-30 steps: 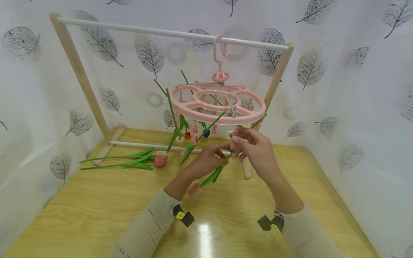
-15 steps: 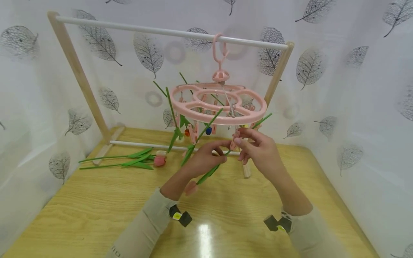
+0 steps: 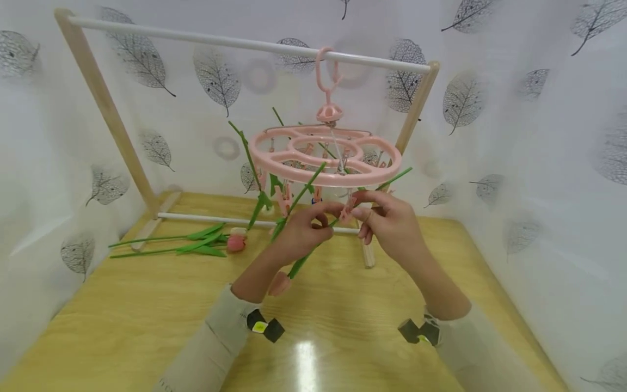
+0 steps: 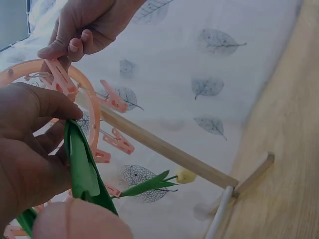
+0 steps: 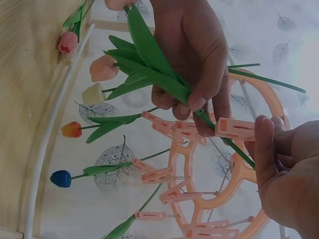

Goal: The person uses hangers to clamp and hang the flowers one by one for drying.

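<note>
My left hand (image 3: 306, 231) pinches the green stem of a pale pink tulip (image 3: 280, 283), whose bloom points down and toward me. Between thumb and fingers, my right hand (image 3: 392, 220) grips a pink clothes peg (image 5: 234, 129) hanging from the round pink drying hanger (image 3: 325, 177). The tulip's stem crosses the peg's tip in the right wrist view, right by the right fingers. Other tulips hang from pegs behind, among them a blue tulip (image 5: 61, 179), an orange-red tulip (image 5: 71, 129) and a yellow tulip (image 4: 186, 175).
The hanger hooks over the white rail (image 3: 196, 38) of a wooden-legged stand (image 3: 110, 109). Two tulips, including a pink one (image 3: 236, 243), lie on the wooden table (image 3: 147, 305) at left. A leaf-patterned curtain (image 3: 514, 136) surrounds the table.
The held tulip and my left hand have shifted slightly left. The peg in my right hand now tilts more toward the lower left. The head view has drifted a little.
</note>
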The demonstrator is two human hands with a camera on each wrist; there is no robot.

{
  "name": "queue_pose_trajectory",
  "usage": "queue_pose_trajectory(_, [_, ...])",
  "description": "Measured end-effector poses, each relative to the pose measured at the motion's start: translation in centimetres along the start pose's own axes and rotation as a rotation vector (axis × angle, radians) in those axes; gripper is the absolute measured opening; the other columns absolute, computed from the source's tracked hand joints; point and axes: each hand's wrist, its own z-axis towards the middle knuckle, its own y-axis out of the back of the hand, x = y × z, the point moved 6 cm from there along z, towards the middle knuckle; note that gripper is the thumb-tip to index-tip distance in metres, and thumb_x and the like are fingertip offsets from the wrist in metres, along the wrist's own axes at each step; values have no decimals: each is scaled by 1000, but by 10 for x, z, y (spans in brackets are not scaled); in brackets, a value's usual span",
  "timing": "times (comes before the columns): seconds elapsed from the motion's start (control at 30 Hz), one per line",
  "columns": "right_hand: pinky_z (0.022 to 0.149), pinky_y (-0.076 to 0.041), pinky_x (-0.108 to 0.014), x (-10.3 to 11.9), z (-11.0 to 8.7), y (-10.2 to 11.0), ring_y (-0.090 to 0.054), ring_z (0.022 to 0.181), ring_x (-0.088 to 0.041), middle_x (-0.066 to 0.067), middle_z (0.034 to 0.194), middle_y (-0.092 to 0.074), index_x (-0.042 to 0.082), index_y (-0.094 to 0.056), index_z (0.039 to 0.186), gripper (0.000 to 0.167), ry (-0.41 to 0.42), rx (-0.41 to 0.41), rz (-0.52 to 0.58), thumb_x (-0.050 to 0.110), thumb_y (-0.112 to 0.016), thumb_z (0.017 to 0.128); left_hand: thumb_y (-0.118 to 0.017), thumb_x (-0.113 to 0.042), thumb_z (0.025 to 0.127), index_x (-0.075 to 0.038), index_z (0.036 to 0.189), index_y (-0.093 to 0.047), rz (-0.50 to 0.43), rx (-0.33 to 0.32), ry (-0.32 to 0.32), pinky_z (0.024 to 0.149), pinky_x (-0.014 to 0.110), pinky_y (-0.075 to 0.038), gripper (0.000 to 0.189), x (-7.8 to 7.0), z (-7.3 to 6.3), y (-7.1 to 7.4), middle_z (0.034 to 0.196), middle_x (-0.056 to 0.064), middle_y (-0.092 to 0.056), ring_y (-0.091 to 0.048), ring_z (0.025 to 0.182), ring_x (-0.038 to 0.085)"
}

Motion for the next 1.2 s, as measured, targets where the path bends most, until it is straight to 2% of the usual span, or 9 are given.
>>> queue_pose_trajectory(0.1, [52, -57, -29, 0, 2, -1, -64, 54, -16, -12, 97, -71, 2, -72, 111, 21, -7, -38, 26, 19, -67, 98, -57, -3, 95, -21, 140, -60, 2, -2, -14, 61, 30, -44, 48, -5, -2, 4, 130, 0, -62, -53, 87, 23])
queue_pose_trajectory(0.23, [52, -56, -27, -2, 1, 2, -62, 54, -15, -6, 88, -72, -3, -71, 110, 22, -11, -99, 95, 16, -67, 98, -56, -4, 97, -19, 142, -57, -7, 24, -29, 66, 30, -45, 48, -10, -1, 2, 136, 1, -59, -53, 91, 22])
queue_pose_trajectory(0.43, [53, -56, -26, -4, 2, 1, -62, 54, -14, 0, 84, -71, -5, -71, 110, 25, 10, -131, 145, 16, -67, 98, -55, -6, 99, -19, 145, -53, -27, 42, 2, 68, 31, -45, 48, -10, 0, -1, 134, 1, -57, -51, 91, 22])
queue_pose_trajectory(0.57, [53, -56, -27, -5, 3, -1, -61, 54, -14, 0, 81, -70, -3, -72, 109, 24, 23, -137, 130, 18, -68, 97, -55, -6, 99, -19, 147, -51, -44, 49, 13, 70, 31, -44, 50, -10, 1, -4, 133, 5, -56, -49, 92, 22])
queue_pose_trajectory(0.73, [51, -54, -28, -3, 5, -4, -59, 53, -16, -1, 76, -67, -2, -72, 106, 21, 54, -121, 106, 17, -68, 97, -55, -4, 96, -16, 146, -52, -76, 26, 27, 69, 32, -41, 51, -9, 1, -5, 120, 12, -57, -47, 90, 23])
queue_pose_trajectory(0.77, [51, -54, -27, -2, 6, -5, -58, 52, -16, -4, 77, -67, -2, -72, 105, 20, 59, -118, 105, 16, -68, 97, -55, -3, 96, -16, 146, -52, -86, 25, 31, 69, 32, -40, 51, -9, 1, -5, 118, 15, -57, -47, 89, 23])
queue_pose_trajectory(0.97, [48, -51, -27, -2, 9, -10, -56, 51, -17, -7, 74, -66, -2, -74, 99, 16, 114, -113, 102, 13, -67, 97, -55, -3, 95, -16, 146, -52, -124, 8, 43, 68, 31, -39, 52, -7, 1, -5, 112, 11, -55, -46, 88, 23])
queue_pose_trajectory(1.1, [47, -51, -27, -1, 10, -10, -56, 50, -18, -3, 67, -64, -2, -74, 98, 16, 141, -120, 94, 13, -68, 97, -55, -1, 94, -14, 145, -53, -143, -4, 33, 68, 31, -40, 52, -8, 1, -4, 108, 10, -55, -46, 86, 22])
queue_pose_trajectory(1.2, [47, -50, -27, 0, 10, -12, -56, 50, -18, -6, 73, -66, -1, -75, 99, 15, 148, -110, 83, 12, -68, 97, -55, -1, 95, -14, 144, -54, -155, -7, 34, 67, 31, -41, 51, -6, 2, -4, 107, 11, -57, -48, 85, 22])
